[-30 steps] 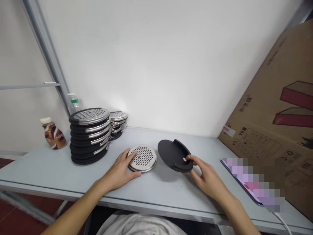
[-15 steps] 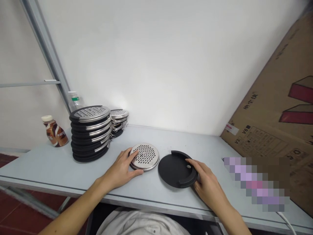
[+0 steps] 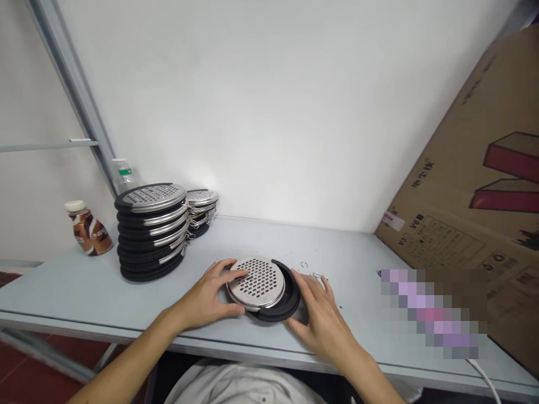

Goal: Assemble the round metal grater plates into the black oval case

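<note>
Steel perforated disc (image 3: 256,282) now sits atop black base (image 3: 283,303), no longer beside it; L hand (image 3: 206,297) fingers pinch disc edge; R hand (image 3: 322,320) fingers loose, flat vs. base rim.

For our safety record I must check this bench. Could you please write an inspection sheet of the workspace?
Surface: grey table, a few small specks on it.
Job's things: perforated metal disc lies on the black round base; the base's right and near rim show.
Clutter: tall stack of similar parts, lower stack behind it, brown drink bottle, clear bottle, small metal ring, flat blurred item.
Hands: left hand holds the disc by its left rim; right hand open, fingertips at the base's right edge.
Cables: white cable at the near right edge.
Surroundings: white wall, metal frame, leaning cardboard box.
</note>
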Demonstrator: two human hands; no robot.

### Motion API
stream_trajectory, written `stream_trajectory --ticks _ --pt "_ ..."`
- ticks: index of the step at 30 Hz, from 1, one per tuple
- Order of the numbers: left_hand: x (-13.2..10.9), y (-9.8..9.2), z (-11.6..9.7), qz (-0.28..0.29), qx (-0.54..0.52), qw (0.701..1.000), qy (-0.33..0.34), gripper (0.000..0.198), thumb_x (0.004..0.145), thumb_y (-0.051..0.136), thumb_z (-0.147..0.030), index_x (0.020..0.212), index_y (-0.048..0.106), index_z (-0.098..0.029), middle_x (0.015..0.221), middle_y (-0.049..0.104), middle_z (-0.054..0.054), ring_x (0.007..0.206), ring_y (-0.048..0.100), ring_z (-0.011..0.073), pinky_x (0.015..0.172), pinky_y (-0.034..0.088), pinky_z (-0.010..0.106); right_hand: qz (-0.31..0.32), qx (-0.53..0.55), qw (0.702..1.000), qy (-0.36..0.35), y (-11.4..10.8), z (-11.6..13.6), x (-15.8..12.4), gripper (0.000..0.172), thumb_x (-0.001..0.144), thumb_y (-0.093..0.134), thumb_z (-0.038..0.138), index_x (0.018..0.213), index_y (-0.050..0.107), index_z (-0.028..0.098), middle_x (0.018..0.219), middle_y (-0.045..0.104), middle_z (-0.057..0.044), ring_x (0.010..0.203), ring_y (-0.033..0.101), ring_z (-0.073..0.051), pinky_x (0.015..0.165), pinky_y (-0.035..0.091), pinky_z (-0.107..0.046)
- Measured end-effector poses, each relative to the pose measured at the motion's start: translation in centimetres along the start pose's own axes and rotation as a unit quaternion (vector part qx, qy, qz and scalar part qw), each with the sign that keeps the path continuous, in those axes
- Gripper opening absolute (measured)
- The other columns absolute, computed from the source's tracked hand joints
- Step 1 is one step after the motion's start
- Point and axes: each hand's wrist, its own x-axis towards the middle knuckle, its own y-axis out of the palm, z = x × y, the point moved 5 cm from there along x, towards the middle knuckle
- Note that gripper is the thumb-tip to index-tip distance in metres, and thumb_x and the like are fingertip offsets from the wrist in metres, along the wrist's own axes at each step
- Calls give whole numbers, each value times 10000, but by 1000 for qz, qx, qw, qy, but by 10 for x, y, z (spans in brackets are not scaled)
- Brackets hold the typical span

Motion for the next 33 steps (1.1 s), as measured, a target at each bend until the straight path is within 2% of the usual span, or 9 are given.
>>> stream_trajectory --ticks 4,7,10,12,16,19,24,29,33 --pt "0 -1 -2 5 -32 999 10 725 686 780 -546 1339 558 -324 1469 380 84 1354 403 323 1146 324 450 38 40 998 8 -3 1 0 924 758 710 422 1511 194 280 1425 488 -127 1331 426 -321 1162 53 -637" --pt "1 -2 0 -3 -42 999 9 682 749 732 -538 1360 538 -303 1464 391 88 1354 409 297 1147 327 418 54 62 997 15 -3 0 0 1010 717 747 474 1520 164 290 1454 461 -119 1361 394 -317 1169 15 -629" --pt "1 -2 1 -9 -31 999 10 675 828 652 -532 1431 451 -305 1507 370 91 1385 369 288 1160 300 437 51 66 996 14 -4 -1 0 1029 710 749 500 1525 155 293 1468 443 -124 1372 380 -326 1166 1 -635" --pt "1 0 0 2 -12 1000 15 718 829 641 -549 1461 405 -304 1539 344 93 1413 318 301 1167 273 474 46 66 997 14 -4 -2 -2 1038 711 747 516 1528 148 292 1479 430 -127 1379 368 -334 1166 10 -638" --pt "2 0 -2 9 -2 999 30 718 817 655 -553 1447 426 -295 1515 393 92 1407 323 289 1164 280 472 34 69 997 10 -6 -3 -5 991 753 719 522 1525 136 309 1482 434 -121 1374 383 -327 1170 23 -637" --pt "2 -2 -4 0 -16 999 39 695 811 674 -532 1427 452 -300 1469 444 82 1373 370 268 1156 304 443 34 80 996 14 -6 -5 -5 935 798 693 479 1525 129 318 1504 415 -111 1390 366 -330 1172 80 -635" --pt "2 -2 -3 -3 -29 999 26 739 756 733 -520 1411 470 -300 1422 472 85 1334 410 284 1143 321 455 56 91 993 47 -7 -7 -5 835 859 609 448 1533 147 276 1546 352 -123 1433 286 -346 1135 276 -593" --pt "2 -1 -4 7 -31 999 10 830 679 791 -533 1407 468 -298 1407 450 91 1323 419 294 1141 324 451 60 83 994 33 -2 -5 -4 918 781 675 526 1520 206 245 1495 417 -155 1400 334 -386 1117 284 -621" --pt "1 -3 -6 5 -37 999 15 851 661 807 -525 1409 461 -311 1389 474 82 1299 448 292 1125 348 449 51 88 994 40 1 -8 -4 918 761 688 559 1497 240 242 1483 421 -161 1385 360 -378 1116 301 -600"
